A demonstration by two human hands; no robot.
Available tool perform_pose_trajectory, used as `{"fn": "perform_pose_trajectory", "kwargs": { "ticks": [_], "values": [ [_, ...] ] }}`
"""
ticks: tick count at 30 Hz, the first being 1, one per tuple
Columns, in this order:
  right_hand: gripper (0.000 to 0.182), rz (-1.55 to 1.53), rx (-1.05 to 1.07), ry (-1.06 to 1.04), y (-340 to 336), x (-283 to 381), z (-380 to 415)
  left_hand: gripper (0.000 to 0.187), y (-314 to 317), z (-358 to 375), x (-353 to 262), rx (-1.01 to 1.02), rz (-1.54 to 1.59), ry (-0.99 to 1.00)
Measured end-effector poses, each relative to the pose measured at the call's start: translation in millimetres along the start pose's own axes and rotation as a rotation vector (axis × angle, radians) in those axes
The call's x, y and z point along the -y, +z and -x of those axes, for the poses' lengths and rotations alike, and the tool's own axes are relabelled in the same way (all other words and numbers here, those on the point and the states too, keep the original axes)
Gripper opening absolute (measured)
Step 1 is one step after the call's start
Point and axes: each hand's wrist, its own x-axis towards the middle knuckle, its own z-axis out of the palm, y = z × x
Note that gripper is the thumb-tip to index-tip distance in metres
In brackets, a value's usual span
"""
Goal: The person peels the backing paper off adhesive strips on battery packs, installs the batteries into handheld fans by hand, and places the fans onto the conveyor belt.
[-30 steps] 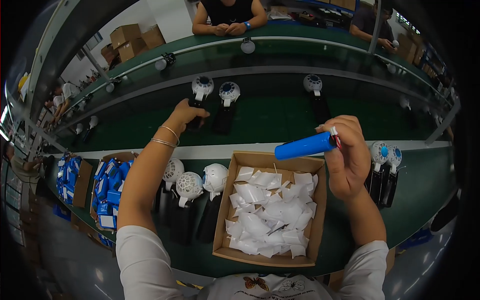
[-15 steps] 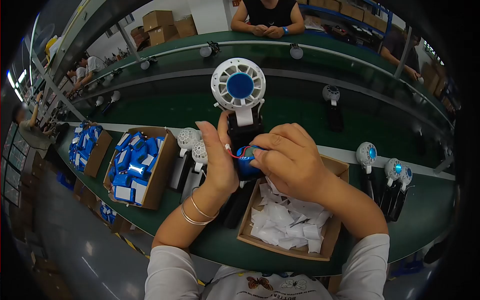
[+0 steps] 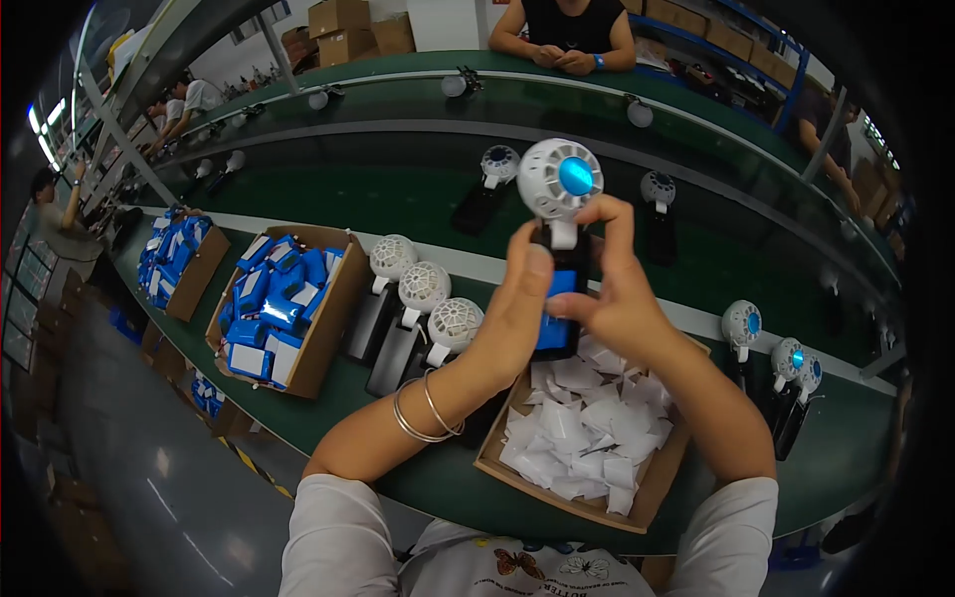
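Both hands hold a handheld fan upright in front of me, its round white head with a blue centre on top. My left hand is closed round the left side of its black handle. My right hand grips the handle from the right, with its thumb pressed on a blue battery pack. The pack sits in the open handle; fingers partly cover it, and its wires cannot be made out. Below the hands is a cardboard box of white paper-like pieces.
To the left stand a box of blue battery packs and a second such box. Several fans lie beside my left forearm, others at the right. A conveyor belt with fans runs beyond; a person sits across.
The fan has moved right and tilted. My right hand has shifted from pinching near the battery's red wire to gripping the handle, thumb on the pack. Another fan has appeared on the belt.
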Motion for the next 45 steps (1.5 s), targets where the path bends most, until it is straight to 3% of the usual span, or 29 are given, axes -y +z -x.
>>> {"fn": "perform_pose_trajectory", "kwargs": {
  "ticks": [2,3,5,7,9,11,12,14,16,18,20,22,23,25,27,28,29,30,32,33,35,36,37,39,40,41,43,44,45],
  "values": [
    [0.068,-0.292,-0.008,0.308,-17,0,-13,0.067,-3,-4,-17,0.127,0.104,-0.272],
    [0.062,-0.134,0.005,0.365,-40,-16,-26,0.059,-18,-4,-19,0.159,-0.048,-0.423],
    [0.060,0.093,-0.169,0.460,-77,-53,-50,0.041,-64,1,-33,0.231,-0.462,-0.085],
    [0.060,0.384,-0.370,0.384,-113,-74,-57,0.026,-108,8,-70,-0.004,-1.094,0.034],
    [0.064,0.614,-0.396,0.192,-184,-139,-64,0.024,-169,10,-82,-0.115,-1.587,-0.017],
    [0.069,0.553,-0.433,0.663,-202,-132,-66,0.026,-237,13,-73,0.016,-1.558,-0.196],
    [0.069,0.551,-0.449,0.672,-204,-135,-62,0.026,-250,13,-67,0.034,-1.558,-0.187],
    [0.066,0.674,-0.249,0.867,-209,-144,-57,0.032,-257,9,-56,0.154,-1.818,-0.088],
    [0.057,1.296,-0.055,0.837,-206,-158,-68,0.036,-241,-3,-56,0.134,-1.732,-0.160],
    [0.051,1.485,-0.196,0.506,-153,-110,-72,0.038,-228,-11,-61,0.080,-1.682,-0.392],
    [0.046,1.395,-0.123,0.182,-124,-110,-80,0.036,-238,-7,-56,0.053,-1.556,-0.363],
    [0.032,1.135,0.171,0.239,-96,-92,-82,0.034,-244,-3,-52,0.001,-1.563,-0.350],
    [0.032,1.132,0.163,0.239,-91,-99,-83,0.034,-243,-2,-53,0.004,-1.569,-0.345],
    [0.028,1.082,0.459,0.311,-83,-114,-86,0.034,-238,-6,-55,0.000,-1.608,-0.379],
    [0.025,1.075,0.476,0.291,-83,-104,-76,0.031,-265,1,-44,0.037,-1.665,-0.253],
    [0.022,1.068,0.509,0.270,-85,-98,-71,0.028,-266,3,-46,-0.069,-1.585,-0.212],
    [0.022,1.066,0.501,0.283,-92,-98,-66,0.025,-266,2,-46,-0.168,-1.497,-0.178],
    [0.020,1.127,0.465,0.169,-102,-99,-60,0.020,-251,-3,-57,-0.339,-1.238,-0.265],
    [0.015,1.103,0.330,0.016,-115,-91,-46,0.022,-251,-23,-63,-0.520,-0.354,-0.031],
    [0.013,1.022,0.231,-0.024,-123,-76,-40,0.022,-230,-34,-76,-0.538,-0.234,0.062],
    [0.013,0.923,0.131,-0.103,-135,-51,-16,0.022,-243,-57,-82,-0.441,-0.234,0.108],
    [0.015,0.940,0.133,-0.046,-137,-36,1,0.028,-273,-72,-75,-0.385,-0.385,-0.028],
    [0.016,0.956,0.132,0.012,-137,-20,21,0.028,-261,-84,-74,-0.384,-0.379,-0.028],
    [0.019,0.964,0.045,-0.021,-133,4,64,0.043,-224,-104,-66,-0.422,-1.143,-0.447],
    [0.020,0.967,-0.003,-0.044,-129,15,85,0.055,-249,-118,-38,-0.439,-1.412,-0.299],
    [0.021,0.967,-0.055,-0.058,-125,22,105,0.055,-256,-125,-28,-0.422,-1.401,-0.299],
    [0.022,0.962,-0.076,-0.062,-117,31,139,0.051,-255,-142,-10,-0.112,-1.799,-0.439],
    [0.022,0.944,-0.045,-0.039,-116,31,152,0.051,-253,-149,-5,-0.087,-1.786,-0.412],
    [0.022,0.921,-0.010,-0.016,-113,27,166,0.050,-253,-148,1,-0.022,-1.654,-0.585]
  ]
}}
